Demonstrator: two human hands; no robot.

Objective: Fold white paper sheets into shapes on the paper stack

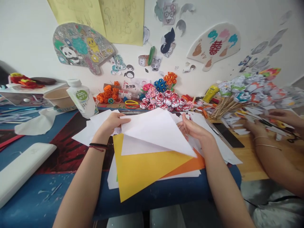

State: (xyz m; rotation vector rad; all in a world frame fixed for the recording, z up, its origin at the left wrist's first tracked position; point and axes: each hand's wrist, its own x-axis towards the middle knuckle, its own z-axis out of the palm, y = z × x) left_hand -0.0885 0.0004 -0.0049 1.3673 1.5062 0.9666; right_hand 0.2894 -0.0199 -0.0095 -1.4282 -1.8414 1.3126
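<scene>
My left hand (112,124) pinches the upper left edge of a white sheet (152,126), thumb on top. At the sheet's right side is my right hand (190,128), its fingers bent and partly hidden by the paper; whether it grips the edge cannot be made out. Beneath the white sheet lies another white sheet, then a yellow sheet (140,172) turned at an angle with one corner toward me. An orange sheet (187,166) shows under the yellow one at the right. More white paper (92,126) lies behind and to both sides.
A white bottle (82,98) and a bowl (59,97) stand at the back left, a white case (26,171) at the left. Paper flowers (163,99) line the wall. A dark phone (228,135) lies at right, near another person's hands (257,128) and scissors.
</scene>
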